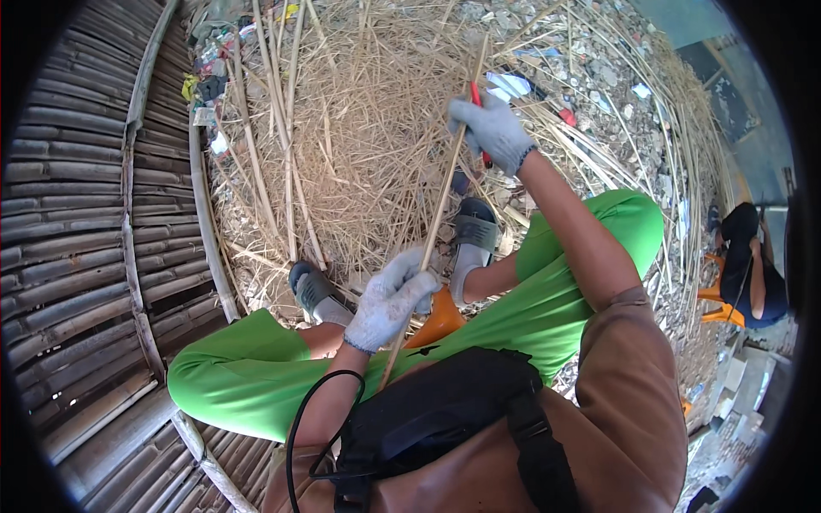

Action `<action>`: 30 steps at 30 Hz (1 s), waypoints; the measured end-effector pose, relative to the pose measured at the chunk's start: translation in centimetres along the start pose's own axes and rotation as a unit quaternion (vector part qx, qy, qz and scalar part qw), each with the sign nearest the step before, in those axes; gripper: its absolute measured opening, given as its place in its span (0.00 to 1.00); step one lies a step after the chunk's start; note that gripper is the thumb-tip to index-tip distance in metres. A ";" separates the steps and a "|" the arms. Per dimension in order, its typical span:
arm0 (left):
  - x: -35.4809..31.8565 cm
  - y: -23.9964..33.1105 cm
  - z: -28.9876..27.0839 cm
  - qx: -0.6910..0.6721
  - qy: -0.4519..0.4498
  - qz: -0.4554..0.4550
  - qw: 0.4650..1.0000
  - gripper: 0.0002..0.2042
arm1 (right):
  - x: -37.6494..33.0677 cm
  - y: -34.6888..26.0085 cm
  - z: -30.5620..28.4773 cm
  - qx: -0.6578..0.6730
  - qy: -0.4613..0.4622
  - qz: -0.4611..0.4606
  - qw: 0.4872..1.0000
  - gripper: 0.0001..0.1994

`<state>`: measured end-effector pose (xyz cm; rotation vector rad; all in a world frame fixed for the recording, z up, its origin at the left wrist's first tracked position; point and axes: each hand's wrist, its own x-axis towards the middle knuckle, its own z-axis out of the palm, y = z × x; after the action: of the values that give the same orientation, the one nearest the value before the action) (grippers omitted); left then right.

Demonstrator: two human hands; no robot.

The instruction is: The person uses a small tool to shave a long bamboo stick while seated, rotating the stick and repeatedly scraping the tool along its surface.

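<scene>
A long, thin bamboo strip (445, 192) runs slantwise from my lap up past my knees. My left hand (389, 301), in a pale, soiled work glove, is closed round its lower part. Farther along the strip, my right hand (498, 135), gloved in grey, is closed with a slim red tool (475, 92) in it, pressed against the strip. Red shows above and below the fingers; whether the tool has a blade is hidden. The strip's lower end passes behind the black bag (445, 406) at my waist.
An orange stool (440, 321) is under me, between my green-clad legs. Straw and shavings (359, 128) cover the ground, with several bamboo poles (282, 120) at the left. A slatted bamboo wall (77, 205) stands far left. Another person (753, 274) sits at the right.
</scene>
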<state>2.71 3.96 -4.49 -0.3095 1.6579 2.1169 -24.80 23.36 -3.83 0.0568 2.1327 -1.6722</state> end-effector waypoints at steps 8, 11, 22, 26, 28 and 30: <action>-0.4 -1.2 0.5 0.050 -0.012 0.011 0.999 0.24 | 0.2 1.4 -1.4 -0.006 0.083 -0.014 0.996 0.19; 0.0 -0.3 -0.1 -0.052 0.000 0.010 0.999 0.24 | -1.0 1.4 -0.5 -0.019 -0.002 0.025 1.000 0.19; 0.0 0.7 0.7 -0.029 0.075 -0.051 0.995 0.19 | -1.9 1.6 1.2 -0.023 -0.024 -0.002 0.999 0.18; -0.3 0.3 0.7 -0.032 0.069 -0.033 0.996 0.19 | -3.0 -0.2 1.2 -0.023 -0.049 -0.002 0.999 0.20; -0.4 0.4 0.2 -0.094 0.034 -0.028 0.995 0.18 | -3.4 -0.6 1.0 -0.017 -0.067 -0.009 0.998 0.22; -0.2 -0.8 -0.2 -0.221 -0.039 -0.017 0.974 0.19 | -3.2 -0.2 0.9 -0.011 -0.085 -0.039 0.996 0.24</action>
<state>3.23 3.87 -5.17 -0.3793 1.1150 2.4231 -21.66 23.14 -2.68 -0.1717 2.0480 -1.6336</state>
